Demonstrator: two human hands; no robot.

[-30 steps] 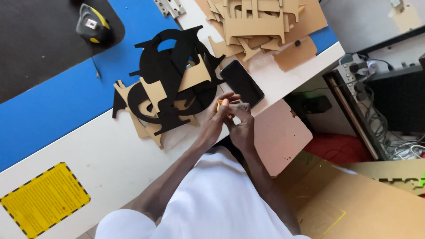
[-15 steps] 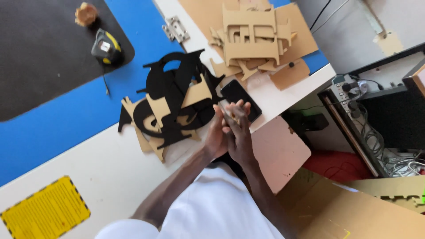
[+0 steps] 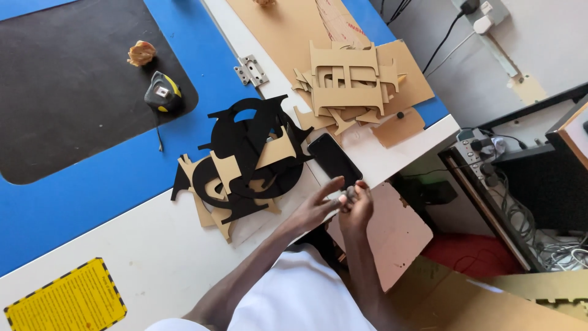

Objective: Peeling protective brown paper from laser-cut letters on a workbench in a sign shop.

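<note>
My left hand [image 3: 313, 208] and my right hand [image 3: 358, 205] meet just past the white table's front edge [image 3: 392, 162]. My right hand pinches a small grey piece [image 3: 350, 192]. The fingers of my left hand are stretched out and apart, their tips at that piece. A black phone [image 3: 334, 160] lies flat on the table right above my hands. To the left of it is a heap of black and tan cardboard letter cutouts [image 3: 245, 162].
A second pile of tan cutouts [image 3: 352, 79] lies at the back right. A tape measure [image 3: 162, 92] and a crumpled paper ball [image 3: 141, 53] rest on a black mat [image 3: 67, 92]. A metal hinge [image 3: 251, 69] lies nearby. Below the table are a board [image 3: 398, 236] and a power strip [image 3: 481, 152].
The view has shifted, so the table and cutouts sit lower in frame. My hands stay together at the table's edge; my left fingers have spread out.
</note>
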